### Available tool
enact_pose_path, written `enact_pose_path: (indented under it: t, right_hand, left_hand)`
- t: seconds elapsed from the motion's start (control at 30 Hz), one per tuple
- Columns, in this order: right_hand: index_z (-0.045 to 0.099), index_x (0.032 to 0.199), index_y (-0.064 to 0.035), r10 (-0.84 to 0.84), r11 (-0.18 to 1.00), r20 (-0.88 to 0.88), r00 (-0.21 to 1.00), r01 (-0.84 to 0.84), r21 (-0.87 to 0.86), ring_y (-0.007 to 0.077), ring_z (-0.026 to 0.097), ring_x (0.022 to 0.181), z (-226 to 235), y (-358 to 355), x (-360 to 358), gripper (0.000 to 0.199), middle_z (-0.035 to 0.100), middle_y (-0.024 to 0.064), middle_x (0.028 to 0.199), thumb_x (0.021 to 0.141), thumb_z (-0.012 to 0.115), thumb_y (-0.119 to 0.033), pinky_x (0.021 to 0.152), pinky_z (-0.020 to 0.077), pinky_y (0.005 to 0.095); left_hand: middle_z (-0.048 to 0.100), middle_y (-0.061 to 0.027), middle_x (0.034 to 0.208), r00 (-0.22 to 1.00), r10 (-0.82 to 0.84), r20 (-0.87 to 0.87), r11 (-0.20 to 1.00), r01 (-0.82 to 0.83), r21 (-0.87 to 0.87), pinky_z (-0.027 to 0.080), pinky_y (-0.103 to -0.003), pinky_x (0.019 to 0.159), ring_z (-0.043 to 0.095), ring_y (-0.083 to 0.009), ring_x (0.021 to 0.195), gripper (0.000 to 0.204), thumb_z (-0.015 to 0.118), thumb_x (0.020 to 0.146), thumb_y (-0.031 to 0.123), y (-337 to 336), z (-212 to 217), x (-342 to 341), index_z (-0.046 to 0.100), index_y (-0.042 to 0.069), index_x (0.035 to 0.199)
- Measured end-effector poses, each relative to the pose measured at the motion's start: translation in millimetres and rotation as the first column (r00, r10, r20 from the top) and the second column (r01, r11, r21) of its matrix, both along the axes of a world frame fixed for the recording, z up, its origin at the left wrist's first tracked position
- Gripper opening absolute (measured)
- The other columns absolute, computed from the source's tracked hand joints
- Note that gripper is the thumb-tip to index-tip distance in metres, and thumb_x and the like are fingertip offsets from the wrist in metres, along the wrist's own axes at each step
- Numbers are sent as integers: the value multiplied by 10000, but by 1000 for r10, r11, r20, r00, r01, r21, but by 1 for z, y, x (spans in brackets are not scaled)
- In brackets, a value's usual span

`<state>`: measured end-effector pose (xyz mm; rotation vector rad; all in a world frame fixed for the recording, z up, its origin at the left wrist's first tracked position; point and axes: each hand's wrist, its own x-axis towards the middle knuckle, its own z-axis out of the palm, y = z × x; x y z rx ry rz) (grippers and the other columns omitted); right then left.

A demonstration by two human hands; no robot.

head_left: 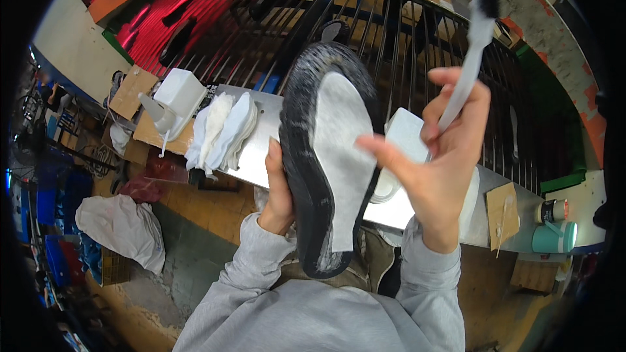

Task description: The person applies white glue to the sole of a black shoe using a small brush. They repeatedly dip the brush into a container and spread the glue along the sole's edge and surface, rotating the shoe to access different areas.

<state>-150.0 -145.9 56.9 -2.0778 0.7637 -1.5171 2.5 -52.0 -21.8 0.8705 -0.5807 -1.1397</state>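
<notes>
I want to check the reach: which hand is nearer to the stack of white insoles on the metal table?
Left. The left hand, gripping the black sole, is just right of the white insoles; the right hand, holding the brush, is farther right.

— What's in your left hand (282,190)?

— You're holding 1 black shoe sole (326,156) upright, in front of the metal bench (261,150), its toe end up toward the rack. A pale grey insole piece (340,156) lies flat on its inner face, with a dark rim around it.

— And your right hand (443,156)?

— You grip 1 white brush (471,58), dark bristles at top, tilted up, just right of the sole and apart from it.
</notes>
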Motion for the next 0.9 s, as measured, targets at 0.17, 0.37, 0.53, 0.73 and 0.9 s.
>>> enact_pose_path:
  t: [0.17,0.37,0.53,0.73,0.9]
  right_hand:
    - [489,1273,-67,63,982,-92,994,-45,184,42,362,720,-25,26,-20,890,437,-19,1001,555,995,-216,631,302,189]
    - [696,1013,-8,198,892,-113,974,-132,433,1,293,567,-27,51,-32,410,449,-1,1068,634,852,7,531,243,171]
    - [776,966,-34,277,916,-167,946,-208,342,-1,353,548,-42,53,-25,359,455,22,1033,621,841,43,480,262,175]
    - [791,877,-33,311,905,-72,948,-272,328,21,505,596,-51,50,-18,260,478,32,982,634,828,50,477,300,189]
    - [791,927,-31,494,824,-148,857,-407,395,77,582,652,-42,46,-20,229,523,62,983,707,834,19,509,397,197]
  left_hand:
    - [495,-150,1466,985,48,-164,999,-47,11,463,-415,1076,541,-269,1296,865,284,981,747,-13,6,-1,340,99,1551]
    - [592,-166,1344,973,86,-215,996,-92,-17,535,-405,1003,630,-256,1182,880,332,972,756,-17,-4,14,430,37,1471]
    - [621,-151,1281,947,60,-315,998,-61,6,559,-398,959,652,-244,1130,864,337,970,758,-18,-18,16,478,31,1415]
    - [650,-123,1234,957,105,-271,994,-96,46,573,-359,883,675,-212,1034,890,291,950,794,-18,-25,22,498,72,1427]
    - [640,-139,1264,950,93,-298,995,-79,57,571,-377,902,670,-230,1059,914,304,936,809,-16,-23,25,489,68,1438]
